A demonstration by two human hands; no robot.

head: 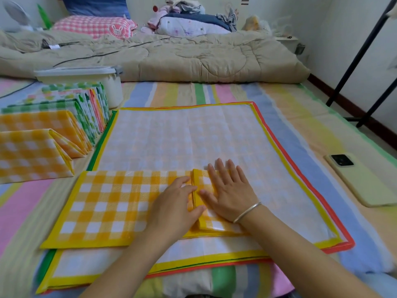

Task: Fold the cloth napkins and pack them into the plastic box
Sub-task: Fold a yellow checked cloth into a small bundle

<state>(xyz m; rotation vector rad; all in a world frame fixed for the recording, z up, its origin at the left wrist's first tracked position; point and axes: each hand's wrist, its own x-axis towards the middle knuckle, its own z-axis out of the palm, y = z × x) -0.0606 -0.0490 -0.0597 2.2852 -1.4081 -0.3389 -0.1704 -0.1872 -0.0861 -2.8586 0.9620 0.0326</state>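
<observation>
Pressing flat with straight fingers, your right hand (227, 194) and left hand (175, 204) grip nothing. The yellow napkin (111, 203) looks thin, crisp and slippery, so pinch its folded edge.

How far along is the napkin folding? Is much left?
Partway. Done: a row of folded napkins stands at the left. In hand: the yellow checked napkin, with the right hand flat on its turned-over end and the left hand pressing the crease. Left: the stack of flat napkins underneath, and the packing; the plastic box has its lid on.
</observation>
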